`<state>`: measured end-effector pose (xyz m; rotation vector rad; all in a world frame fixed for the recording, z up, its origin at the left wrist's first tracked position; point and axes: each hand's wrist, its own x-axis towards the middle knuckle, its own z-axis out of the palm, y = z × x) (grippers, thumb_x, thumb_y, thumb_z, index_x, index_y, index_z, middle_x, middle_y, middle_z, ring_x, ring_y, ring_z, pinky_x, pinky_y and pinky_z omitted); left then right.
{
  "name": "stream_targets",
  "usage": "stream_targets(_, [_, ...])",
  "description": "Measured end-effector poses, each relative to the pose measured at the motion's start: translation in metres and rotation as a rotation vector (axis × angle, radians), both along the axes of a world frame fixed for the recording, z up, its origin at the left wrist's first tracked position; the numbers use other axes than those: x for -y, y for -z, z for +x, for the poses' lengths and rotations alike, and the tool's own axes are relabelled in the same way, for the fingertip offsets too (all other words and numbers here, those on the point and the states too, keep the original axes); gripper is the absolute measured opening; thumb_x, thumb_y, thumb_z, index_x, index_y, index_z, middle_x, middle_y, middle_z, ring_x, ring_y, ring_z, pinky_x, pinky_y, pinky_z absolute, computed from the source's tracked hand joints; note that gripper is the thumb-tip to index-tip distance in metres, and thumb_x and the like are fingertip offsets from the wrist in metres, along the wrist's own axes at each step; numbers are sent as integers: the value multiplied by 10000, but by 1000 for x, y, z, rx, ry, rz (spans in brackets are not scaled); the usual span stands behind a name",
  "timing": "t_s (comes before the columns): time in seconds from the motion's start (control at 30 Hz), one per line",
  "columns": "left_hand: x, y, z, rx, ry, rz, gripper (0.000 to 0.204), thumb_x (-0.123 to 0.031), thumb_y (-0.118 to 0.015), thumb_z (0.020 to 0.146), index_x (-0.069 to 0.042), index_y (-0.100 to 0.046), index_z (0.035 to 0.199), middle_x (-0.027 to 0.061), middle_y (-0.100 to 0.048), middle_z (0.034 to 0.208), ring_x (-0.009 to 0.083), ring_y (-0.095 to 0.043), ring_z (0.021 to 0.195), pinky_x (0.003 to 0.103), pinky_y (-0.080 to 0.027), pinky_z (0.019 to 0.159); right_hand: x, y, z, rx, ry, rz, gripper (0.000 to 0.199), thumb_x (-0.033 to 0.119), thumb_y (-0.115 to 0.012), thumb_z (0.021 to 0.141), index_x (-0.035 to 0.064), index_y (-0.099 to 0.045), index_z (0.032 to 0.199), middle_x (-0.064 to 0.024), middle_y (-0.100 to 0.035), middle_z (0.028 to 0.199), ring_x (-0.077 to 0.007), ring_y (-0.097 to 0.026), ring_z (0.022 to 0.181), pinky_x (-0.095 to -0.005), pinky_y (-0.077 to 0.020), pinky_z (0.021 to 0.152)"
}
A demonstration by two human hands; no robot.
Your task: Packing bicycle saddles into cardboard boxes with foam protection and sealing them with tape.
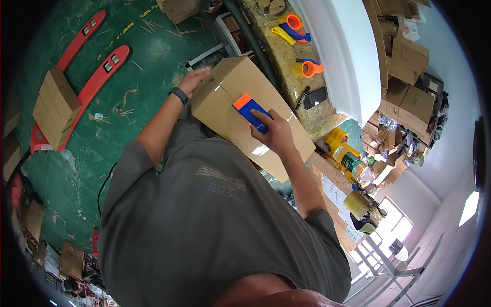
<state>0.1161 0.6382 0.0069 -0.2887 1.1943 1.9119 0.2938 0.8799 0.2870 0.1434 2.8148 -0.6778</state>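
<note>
A closed brown cardboard box (232, 120) sits tilted in front of my body, with shiny strips on its upper face. My right hand (273, 134) is wrapped round a blue and orange tape dispenser (247, 107), which rests on that face. At the box's far left edge, my left hand (194, 82) has its fingers stretched out, slightly blurred, holding nothing. Whether its fingertips touch the cardboard I cannot tell. A dark band circles the left wrist.
On the bench at right lie more tape dispensers (309, 68), a black marker (302, 97), a dark flat case (315, 98) and a stack of white sheets (340, 56). A plastic bottle (353, 162) lies among yellow tape rolls (339, 135). Left, red forks (105, 77) carry another box (56, 110).
</note>
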Motion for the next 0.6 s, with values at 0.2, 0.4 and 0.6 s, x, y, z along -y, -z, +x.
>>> stream_targets(0.2, [15,72,33,-471,297,-892,833,-600,-624,1095,73,-563,1581,271,-704,1475,410,-636,1427,483,-495,1192,0,12,2,-21,-5,-37,448,276,-895,840,188,-823,1273,-125,-656,867,-345,-723,738,-465,-612,683])
stream_targets(0.4, [-96,-88,33,-704,451,-1067,940,-792,-379,1081,20,-703,1425,355,-738,1312,501,-710,1263,562,-557,1071,-25,5,9,-72,50,-53,416,350,-865,875,212,-827,1265,-123,-680,907,-368,-735,799,-486,-616,735])
stream_targets(0.6, [-125,-107,45,-799,459,-1285,954,-829,-374,1062,6,-807,1221,341,-767,1237,517,-712,1232,591,-568,1036,-106,-11,134,-84,69,-108,424,344,-867,874,246,-827,1285,-119,-705,954,-366,-749,852,-486,-620,760])
